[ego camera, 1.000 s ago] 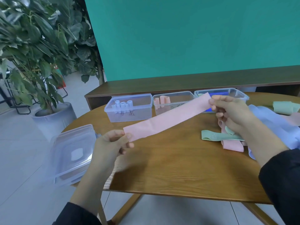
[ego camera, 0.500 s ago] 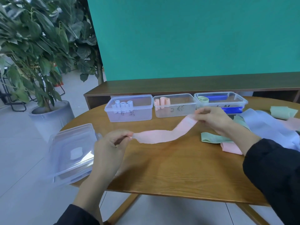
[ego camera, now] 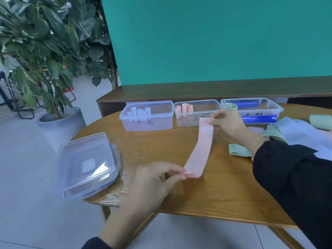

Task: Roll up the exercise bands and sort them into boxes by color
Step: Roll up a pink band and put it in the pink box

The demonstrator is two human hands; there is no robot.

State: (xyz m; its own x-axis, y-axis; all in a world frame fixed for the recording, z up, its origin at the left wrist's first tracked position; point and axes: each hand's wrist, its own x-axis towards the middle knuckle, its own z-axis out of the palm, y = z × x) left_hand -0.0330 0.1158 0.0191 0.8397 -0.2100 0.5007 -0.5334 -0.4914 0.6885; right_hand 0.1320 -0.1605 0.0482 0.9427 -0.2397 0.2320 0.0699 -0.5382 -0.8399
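My left hand [ego camera: 158, 180] is motion-blurred, so I can't count fingers, but its fingertips pinch the near end of the pink band [ego camera: 200, 150]. My right hand [ego camera: 227, 123] pinches the far end, just in front of the middle box [ego camera: 195, 113]; its palm hides whatever lies under it on the tabletop [ego camera: 161, 153]. The band runs flat between them, close over the wood; I cannot tell if it touches. Half a second ago it sagged crosswise from left to right; it now runs near to far, and my left hand has come in towards the middle of the tabletop. My black sleeve [ego camera: 294, 186] covers part of the loose pile at the right, where a green band [ego camera: 239, 150] pokes out and a pale blue band [ego camera: 301, 133] is cut off by the frame edge. The left box [ego camera: 147, 115] holds pale rolls [ego camera: 140, 112], the middle one pink rolls [ego camera: 184, 108], and the right box [ego camera: 251, 108] a green roll [ego camera: 230, 106]. The handwriting on the box fronts is too small to read. A stack of clear lids [ego camera: 88, 166] overhangs the tabletop's left edge.
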